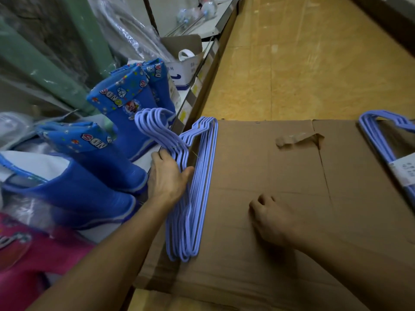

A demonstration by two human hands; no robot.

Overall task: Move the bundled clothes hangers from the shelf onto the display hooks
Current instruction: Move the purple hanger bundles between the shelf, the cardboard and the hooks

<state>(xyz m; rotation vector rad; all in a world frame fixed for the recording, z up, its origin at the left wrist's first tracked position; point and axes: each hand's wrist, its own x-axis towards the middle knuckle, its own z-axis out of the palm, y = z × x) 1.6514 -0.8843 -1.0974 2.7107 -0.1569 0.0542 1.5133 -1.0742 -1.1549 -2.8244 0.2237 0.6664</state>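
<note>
Left hand (pixel 167 180) grips the bundle of pale-blue coated wire hangers (pixel 195 187) at frame centre-left, standing on edge on the flattened brown cardboard (pixel 280 176); right hand (pixel 272 217) rests loosely curled, empty; bundle likely light, stiff, slick, so best held near the necks.

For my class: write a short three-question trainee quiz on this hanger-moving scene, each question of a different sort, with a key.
1. True or false: the left hand grips the bundle of blue hangers.
2. The right hand is: A) holding a boot, B) holding nothing, above the cardboard, C) gripping the second hanger bundle.
3. Fill in: left of the gripped bundle stand blue ____.

Key: 1 true; 2 B; 3 boots.
</note>
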